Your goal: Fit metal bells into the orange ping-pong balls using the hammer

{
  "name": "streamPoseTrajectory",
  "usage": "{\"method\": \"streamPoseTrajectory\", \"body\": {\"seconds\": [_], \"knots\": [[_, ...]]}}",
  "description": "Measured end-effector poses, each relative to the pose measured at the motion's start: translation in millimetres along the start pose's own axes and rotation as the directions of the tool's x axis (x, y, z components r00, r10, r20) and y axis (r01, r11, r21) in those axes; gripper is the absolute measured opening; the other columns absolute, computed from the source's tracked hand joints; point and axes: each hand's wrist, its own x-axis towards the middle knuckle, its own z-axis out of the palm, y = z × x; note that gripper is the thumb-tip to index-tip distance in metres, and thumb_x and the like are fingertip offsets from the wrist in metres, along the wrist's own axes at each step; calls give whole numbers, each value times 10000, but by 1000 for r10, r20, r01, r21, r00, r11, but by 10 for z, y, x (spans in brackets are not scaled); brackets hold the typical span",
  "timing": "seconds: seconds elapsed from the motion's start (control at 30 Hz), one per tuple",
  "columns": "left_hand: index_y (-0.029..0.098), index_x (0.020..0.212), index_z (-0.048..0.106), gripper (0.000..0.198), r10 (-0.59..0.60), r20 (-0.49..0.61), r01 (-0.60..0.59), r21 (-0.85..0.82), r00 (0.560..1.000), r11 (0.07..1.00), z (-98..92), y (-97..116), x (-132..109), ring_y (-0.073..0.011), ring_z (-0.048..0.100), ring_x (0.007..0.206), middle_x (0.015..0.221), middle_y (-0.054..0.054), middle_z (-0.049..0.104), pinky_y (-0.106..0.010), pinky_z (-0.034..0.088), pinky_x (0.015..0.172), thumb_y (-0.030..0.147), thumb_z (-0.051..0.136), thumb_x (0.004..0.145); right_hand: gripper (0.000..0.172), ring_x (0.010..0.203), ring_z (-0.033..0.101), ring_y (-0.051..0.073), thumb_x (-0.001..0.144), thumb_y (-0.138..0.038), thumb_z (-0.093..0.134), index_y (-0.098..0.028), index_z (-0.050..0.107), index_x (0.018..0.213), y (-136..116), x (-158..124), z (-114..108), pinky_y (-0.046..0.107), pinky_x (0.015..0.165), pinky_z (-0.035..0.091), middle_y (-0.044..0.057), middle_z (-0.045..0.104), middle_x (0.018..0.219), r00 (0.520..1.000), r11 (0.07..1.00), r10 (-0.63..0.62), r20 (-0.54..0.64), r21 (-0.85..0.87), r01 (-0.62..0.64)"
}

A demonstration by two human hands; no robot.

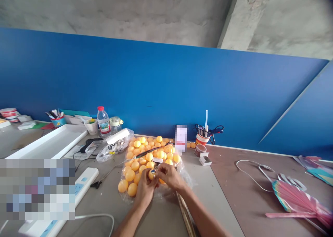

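Note:
An orange table tennis ball [151, 176] with a small dark, shiny patch on it is held between the thumb and fingers of my left hand [144, 188]. My right hand [169, 175] is closed in a pinch at the ball's right side; whatever its fingertips hold is too small to make out. Under and behind both hands lies a clear plastic bag [127, 195] full of orange balls [130, 175]. Across the bag rests a dark, thin strap or cable [153, 149]. A small pale label [157, 160] shows just beyond my fingers.
Left of the bag are a power strip [87, 181], a white tray [75, 134] and a water bottle [103, 122]. Behind stand a phone-like panel [181, 138] and a cup of pens [202, 139]. A tape roll [200, 150] and pink folded fan [299, 199] lie right.

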Motion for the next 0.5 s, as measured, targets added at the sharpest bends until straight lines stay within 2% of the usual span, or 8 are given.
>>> {"method": "streamPoseTrajectory", "body": {"seconds": [0.13,0.23,0.33,0.43,0.5], "knots": [[199,969,510,370,-44,63,45,-4,997,999,-19,-90,28,-146,586,504,655,35,621,-261,458,475,366,700,699,137,593,510,132,688,-144,613,-209,522,609,-102,-61,85,261,568,350,-13,584,612,998,972,-56,-19,-229,51],[204,981,499,368,-71,56,71,2,996,997,-20,-110,38,-140,578,485,648,40,622,-254,441,466,323,697,695,163,589,492,131,672,-113,592,-209,502,577,-134,-68,110,263,562,337,-7,573,601,995,957,-87,-38,-280,73],[208,965,510,371,-57,63,58,-14,996,998,-15,-62,23,-149,593,495,643,39,617,-264,460,471,363,709,693,169,585,488,130,693,-149,595,-204,498,566,-103,-39,71,259,555,335,-12,551,582,1000,986,-13,-13,-167,10],[205,938,540,398,-16,55,17,-23,998,1000,-17,-7,5,-158,612,544,694,25,628,-291,512,520,433,725,669,163,588,468,118,724,-260,631,-187,552,601,-23,8,-19,254,570,340,-15,549,611,998,997,8,59,80,-12],[205,952,558,434,-21,48,22,-27,999,999,-21,2,2,-179,646,628,775,1,654,-309,547,569,453,738,645,229,573,427,104,702,-368,693,-177,582,643,30,32,-79,248,569,329,-28,523,606,998,969,15,53,247,-28]]}}
